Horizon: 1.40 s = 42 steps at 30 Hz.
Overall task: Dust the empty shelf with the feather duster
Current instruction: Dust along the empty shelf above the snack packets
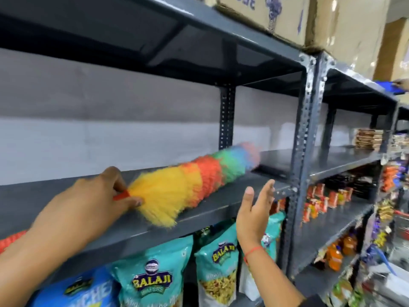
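A rainbow feather duster [194, 176] lies along the bare dark grey metal shelf [39, 202], its yellow end near me and its blurred blue and pink tip pointing far right. My left hand [88, 202] grips the red handle [121, 194] at the yellow end. My right hand [254, 213] hovers in front of the shelf's front edge, fingers spread and holding nothing, a red thread on its wrist.
Teal snack bags [152, 275] fill the shelf below. A perforated steel upright [306, 120] separates the neighbouring bay, which carries small packets [325, 198] and orange bottles [340, 251]. Cardboard boxes [287, 16] sit on the top shelf. Another person's hand with a blue object [396, 86] shows at far right.
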Tool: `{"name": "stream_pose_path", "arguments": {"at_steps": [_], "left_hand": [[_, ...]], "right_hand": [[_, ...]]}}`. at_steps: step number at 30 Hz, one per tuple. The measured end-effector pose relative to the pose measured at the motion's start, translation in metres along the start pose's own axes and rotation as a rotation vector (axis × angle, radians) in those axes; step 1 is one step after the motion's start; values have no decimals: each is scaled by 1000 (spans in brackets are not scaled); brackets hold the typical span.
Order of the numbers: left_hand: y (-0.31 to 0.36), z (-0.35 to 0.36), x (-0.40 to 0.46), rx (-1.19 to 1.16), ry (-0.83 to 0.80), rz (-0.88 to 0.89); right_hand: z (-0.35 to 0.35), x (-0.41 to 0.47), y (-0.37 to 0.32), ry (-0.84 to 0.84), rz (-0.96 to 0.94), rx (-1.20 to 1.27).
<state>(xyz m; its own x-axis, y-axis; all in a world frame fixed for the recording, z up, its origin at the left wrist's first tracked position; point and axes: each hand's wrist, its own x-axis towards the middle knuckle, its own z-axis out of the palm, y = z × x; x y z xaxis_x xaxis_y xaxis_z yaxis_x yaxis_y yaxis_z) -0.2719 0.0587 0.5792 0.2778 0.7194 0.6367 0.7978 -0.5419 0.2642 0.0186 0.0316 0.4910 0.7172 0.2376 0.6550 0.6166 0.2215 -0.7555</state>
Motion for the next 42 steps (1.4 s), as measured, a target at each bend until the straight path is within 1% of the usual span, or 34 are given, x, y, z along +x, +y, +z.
{"name": "stream_pose_path", "arguments": {"at_steps": [2, 4, 6, 8, 10, 14, 15, 16, 18, 19, 21, 22, 26, 31, 33, 34, 35, 37, 38, 40, 42], "left_hand": [[-5, 2, 5, -74, -149, -8], [-12, 2, 14, -12, -276, 25], [-25, 2, 24, 38, -337, 41], [-36, 6, 35, 43, -376, 20], [-43, 3, 43, 38, -341, -3], [-36, -4, 50, 114, -69, 46], [-35, -4, 50, 88, -28, 50], [-36, -4, 48, 29, -22, 48], [-39, 0, 42, -139, -96, 50], [-42, 3, 40, -170, -164, 66], [-45, 11, 39, -132, -281, 100], [-46, 16, 38, -108, -306, 107], [-49, 26, 40, -34, -292, 73], [-31, 19, 36, 63, -123, -4], [-27, 18, 30, 48, -73, 14], [-28, 17, 27, 12, -96, 31], [-30, 17, 24, -18, -152, 40], [-37, 16, 20, -7, -275, 27], [-42, 17, 18, 7, -306, 8], [-52, 18, 19, 16, -317, -41], [-54, 15, 21, 40, -274, -61]], "right_hand": [[12, -4, -8, -87, -110, -56], [24, -8, -14, -228, -251, -184], [36, -11, -16, -334, -347, -308], [37, -7, -14, -377, -343, -386], [35, -4, -15, -424, -346, -486], [33, -4, -17, -493, -313, -542], [33, -3, -17, -501, -305, -551], [33, -2, -17, -508, -300, -557], [32, -1, -17, -528, -296, -579], [32, 0, -16, -533, -301, -591], [33, -1, -15, -527, -304, -581], [33, -1, -15, -524, -302, -572], [33, -1, -14, -541, -297, -584], [29, -1, -22, -561, -282, -573], [30, -5, -28, -550, -328, -518], [32, -7, -31, -551, -387, -486], [35, -11, -35, -568, -455, -463], [41, -17, -38, -616, -562, -455], [42, -19, -39, -624, -582, -458], [43, -18, -37, -624, -589, -475], [42, -17, -37, -642, -597, -506]]}}
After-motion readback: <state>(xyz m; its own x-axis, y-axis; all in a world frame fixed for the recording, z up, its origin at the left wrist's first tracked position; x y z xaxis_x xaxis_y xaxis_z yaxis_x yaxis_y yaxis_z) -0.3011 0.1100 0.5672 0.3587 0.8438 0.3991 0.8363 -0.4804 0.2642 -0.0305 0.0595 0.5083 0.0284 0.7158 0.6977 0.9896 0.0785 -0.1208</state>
